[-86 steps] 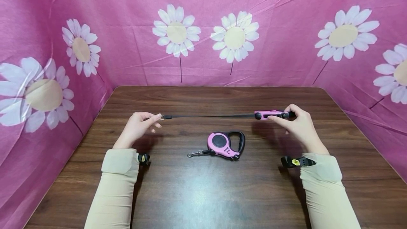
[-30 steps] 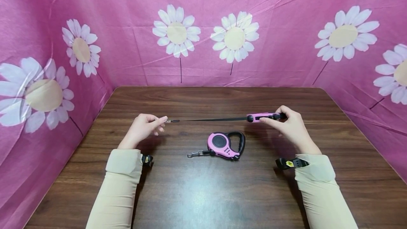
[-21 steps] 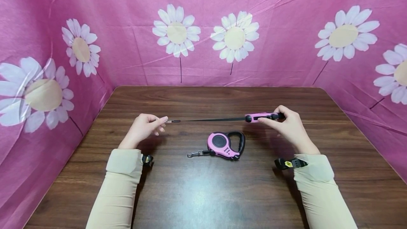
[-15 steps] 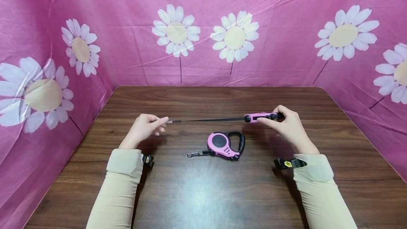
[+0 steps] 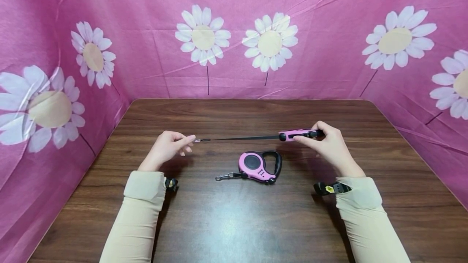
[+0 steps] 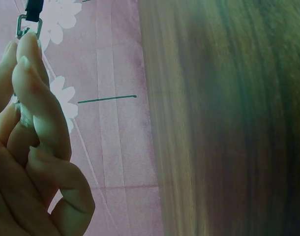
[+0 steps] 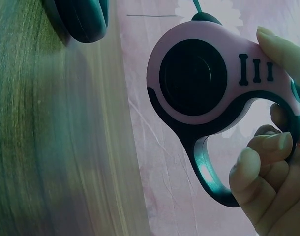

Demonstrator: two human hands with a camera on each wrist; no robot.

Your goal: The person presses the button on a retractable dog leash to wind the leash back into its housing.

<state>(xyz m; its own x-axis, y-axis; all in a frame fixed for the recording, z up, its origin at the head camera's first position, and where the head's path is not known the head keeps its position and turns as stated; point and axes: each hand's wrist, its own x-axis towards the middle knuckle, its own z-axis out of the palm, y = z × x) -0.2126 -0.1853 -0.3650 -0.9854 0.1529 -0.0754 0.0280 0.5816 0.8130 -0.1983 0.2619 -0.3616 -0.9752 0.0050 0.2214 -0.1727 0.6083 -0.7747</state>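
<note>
My right hand (image 5: 330,147) grips a pink and black retractable dog leash (image 5: 287,135) above the table, thumb along its upper edge. In the right wrist view, the fingers curl through the handle loop of this leash (image 7: 192,76), and bone-shaped marks show on its side. A black strap (image 5: 248,137) runs out taut to the left. At the strap's end, my left hand (image 5: 164,149) pinches the metal clip (image 5: 197,140), its buckle (image 6: 29,27) poking out past the fingertips. A second matching leash (image 5: 253,167) lies flat between the hands, strap drawn in and snap hook (image 5: 224,177) pointing left.
Dark wood-grain table (image 5: 234,230) beneath both hands. A pink curtain (image 5: 234,80) with white daisies stands behind it and along both sides. Black wrist straps with a yellow mark (image 5: 330,189) sit at both cuffs.
Both hands have drawn closer together, the right moving left and the left moving slightly right. The stretched strap is shorter. The second leash has stayed put.
</note>
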